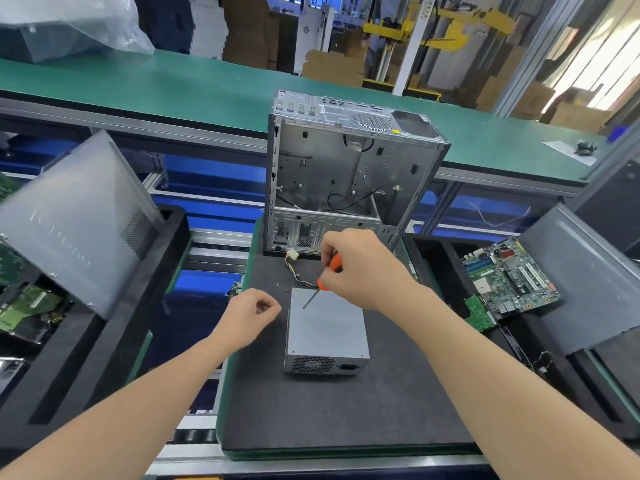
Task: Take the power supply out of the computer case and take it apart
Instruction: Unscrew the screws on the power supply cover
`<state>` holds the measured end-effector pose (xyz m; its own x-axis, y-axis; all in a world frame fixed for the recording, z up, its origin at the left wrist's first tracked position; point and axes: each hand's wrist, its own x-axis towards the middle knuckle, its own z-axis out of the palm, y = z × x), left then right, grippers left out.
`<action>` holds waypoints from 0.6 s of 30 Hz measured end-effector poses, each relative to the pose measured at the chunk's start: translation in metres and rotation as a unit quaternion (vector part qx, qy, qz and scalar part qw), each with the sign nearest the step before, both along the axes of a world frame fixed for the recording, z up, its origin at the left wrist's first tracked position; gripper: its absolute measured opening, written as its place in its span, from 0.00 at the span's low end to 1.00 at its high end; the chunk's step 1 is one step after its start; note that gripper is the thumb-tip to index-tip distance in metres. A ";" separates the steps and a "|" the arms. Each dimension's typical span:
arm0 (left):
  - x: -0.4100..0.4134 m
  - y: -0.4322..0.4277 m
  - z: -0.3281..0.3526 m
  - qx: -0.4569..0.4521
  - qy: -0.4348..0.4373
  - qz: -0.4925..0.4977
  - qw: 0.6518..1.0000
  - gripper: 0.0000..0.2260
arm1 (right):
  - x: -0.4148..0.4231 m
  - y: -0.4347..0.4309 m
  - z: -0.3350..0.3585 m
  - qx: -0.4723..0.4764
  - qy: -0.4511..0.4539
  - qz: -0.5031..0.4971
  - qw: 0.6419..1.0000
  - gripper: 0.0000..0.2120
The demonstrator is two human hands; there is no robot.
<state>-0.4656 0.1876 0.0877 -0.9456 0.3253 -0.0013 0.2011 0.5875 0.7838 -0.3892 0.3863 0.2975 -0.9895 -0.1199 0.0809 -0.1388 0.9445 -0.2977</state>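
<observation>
The grey power supply (327,332) lies flat on the dark mat (346,410), fan grille facing me, its cable bundle (298,268) trailing toward the case. The open computer case (349,168) stands upright behind it. My right hand (360,268) grips an orange-handled screwdriver (332,268); its tip rests on the supply's top near the far left corner. My left hand (251,315) hovers just left of the supply with curled fingers, thumb and forefinger pinched together; whether it holds something small I cannot tell.
A grey side panel (76,223) leans in a black tray at the left. Another black tray at the right holds a motherboard (509,278) and a dark panel (588,278). A green conveyor (173,84) runs behind the case.
</observation>
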 end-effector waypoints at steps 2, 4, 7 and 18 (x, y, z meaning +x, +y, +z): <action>-0.017 0.008 -0.009 -0.012 0.009 0.037 0.999 0.03 | -0.001 0.006 -0.005 -0.012 0.015 -0.020 1.000 0.05; -0.031 0.017 -0.017 -0.021 0.024 0.050 0.998 0.04 | -0.001 0.011 -0.009 -0.020 0.026 -0.034 0.999 0.05; -0.050 0.031 -0.029 -0.018 0.030 0.067 0.997 0.03 | -0.002 0.019 -0.012 -0.027 0.033 -0.051 0.998 0.05; -0.073 0.042 -0.058 -0.042 0.041 0.075 0.995 0.04 | 0.000 0.036 -0.014 -0.038 0.058 -0.068 0.995 0.05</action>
